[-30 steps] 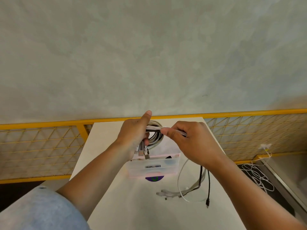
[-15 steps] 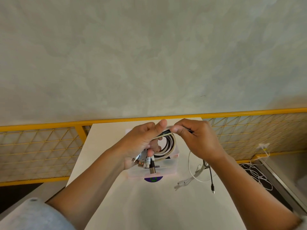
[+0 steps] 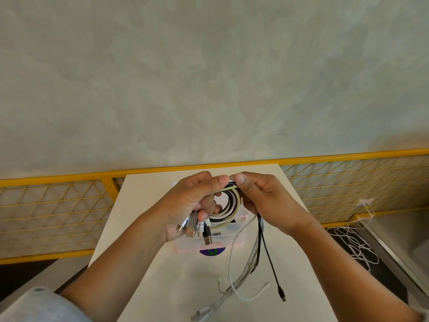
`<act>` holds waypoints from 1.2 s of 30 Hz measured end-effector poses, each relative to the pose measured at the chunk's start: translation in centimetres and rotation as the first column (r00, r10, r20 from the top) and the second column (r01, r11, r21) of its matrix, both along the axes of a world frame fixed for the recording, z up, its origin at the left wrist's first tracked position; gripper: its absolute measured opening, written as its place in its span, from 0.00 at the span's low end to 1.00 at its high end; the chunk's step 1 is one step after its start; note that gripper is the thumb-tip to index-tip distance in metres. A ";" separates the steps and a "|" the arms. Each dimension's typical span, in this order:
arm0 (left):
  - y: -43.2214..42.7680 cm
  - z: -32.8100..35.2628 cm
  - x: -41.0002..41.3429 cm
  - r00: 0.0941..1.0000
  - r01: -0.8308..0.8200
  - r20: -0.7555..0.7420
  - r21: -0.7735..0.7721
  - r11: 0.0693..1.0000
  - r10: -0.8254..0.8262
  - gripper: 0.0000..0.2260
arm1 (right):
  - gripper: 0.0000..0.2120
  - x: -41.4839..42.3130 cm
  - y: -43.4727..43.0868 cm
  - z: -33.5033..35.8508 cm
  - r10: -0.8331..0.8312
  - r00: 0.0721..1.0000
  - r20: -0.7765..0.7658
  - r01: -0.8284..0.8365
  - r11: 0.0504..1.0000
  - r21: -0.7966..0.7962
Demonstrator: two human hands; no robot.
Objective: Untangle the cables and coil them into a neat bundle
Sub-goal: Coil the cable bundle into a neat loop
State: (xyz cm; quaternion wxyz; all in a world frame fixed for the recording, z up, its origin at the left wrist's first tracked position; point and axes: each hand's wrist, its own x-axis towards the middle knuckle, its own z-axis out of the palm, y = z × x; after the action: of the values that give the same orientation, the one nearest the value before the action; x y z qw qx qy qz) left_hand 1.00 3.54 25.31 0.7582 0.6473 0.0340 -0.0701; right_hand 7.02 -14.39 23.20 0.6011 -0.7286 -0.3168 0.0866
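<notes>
A small coil of white, cream and black cables [image 3: 228,206] is held above a white table [image 3: 148,198]. My left hand [image 3: 188,205] grips the coil's left side, with several USB plugs [image 3: 197,228] sticking out below its fingers. My right hand [image 3: 264,198] pinches the top of the coil, thumb tip to thumb tip with the left hand. Loose cable tails [image 3: 253,259] hang from under my right hand and trail onto the table, ending in a black plug [image 3: 281,293] and white plugs near the front edge.
A clear plastic box [image 3: 234,238] stands on the table right under the coil, with a purple round sticker [image 3: 212,251] in front of it. A yellow wire-mesh rail [image 3: 58,205] runs behind the table. More white cable [image 3: 355,245] lies on the floor at right.
The coil has stayed between my hands while the loose tails dropped straighter and reach further toward the table's front. My right thumb has closed up against my left thumb on top of the coil.
</notes>
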 end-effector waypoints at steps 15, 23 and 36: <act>0.6 1.3 -1.2 0.981 0.194 -0.003 -0.061 0.979 -0.195 0.21 | 0.13 0.2 0.4 1.2 -0.035 0.997 0.068 0.016 0.964 0.265; 0.9 2.2 -0.9 0.997 0.036 -0.065 0.046 0.998 -0.033 0.26 | 0.21 0.1 -0.7 1.2 0.079 0.992 0.098 -0.094 0.983 0.157; -0.1 3.5 -1.2 0.995 0.033 -0.100 0.149 0.988 -0.018 0.15 | 0.04 0.3 -0.6 2.9 -0.219 0.737 0.640 0.281 0.960 0.006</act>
State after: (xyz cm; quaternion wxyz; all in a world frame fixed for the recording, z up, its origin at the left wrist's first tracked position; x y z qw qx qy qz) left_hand -0.21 3.44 28.81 0.7036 0.6988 0.0682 -0.1090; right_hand 7.33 -14.95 26.14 0.4313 -0.7772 -0.3956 -0.2312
